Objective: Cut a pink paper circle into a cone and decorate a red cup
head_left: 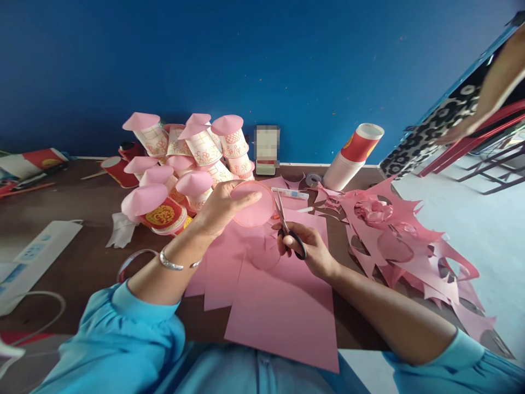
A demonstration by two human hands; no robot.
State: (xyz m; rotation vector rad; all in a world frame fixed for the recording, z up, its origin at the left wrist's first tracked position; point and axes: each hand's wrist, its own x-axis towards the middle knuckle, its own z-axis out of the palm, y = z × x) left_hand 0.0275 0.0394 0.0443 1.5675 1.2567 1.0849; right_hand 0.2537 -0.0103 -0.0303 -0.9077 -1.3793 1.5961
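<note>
My left hand (223,205) pinches a round pink paper disc (255,210) with an orange outline along its edge, the thumb lying across its face. In my right hand (309,246) is a pair of scissors (283,219) with dark handles. Their blades point up and lie close beside the disc's right edge; whether they touch it I cannot tell. Beneath both hands several pink paper sheets (287,306) are spread, overlapping, on the dark brown table (156,317). A white marker-like pen (292,193) lies just behind the scissors.
Decorated paper cups with pink cone tops (203,148) crowd the back left. At the back right stands a cup stack (350,158) near a tape roll (314,179). Pink paper scraps (410,246) cover the right side. A power strip (36,262) lies left. Another person's arm (492,87) shows at right.
</note>
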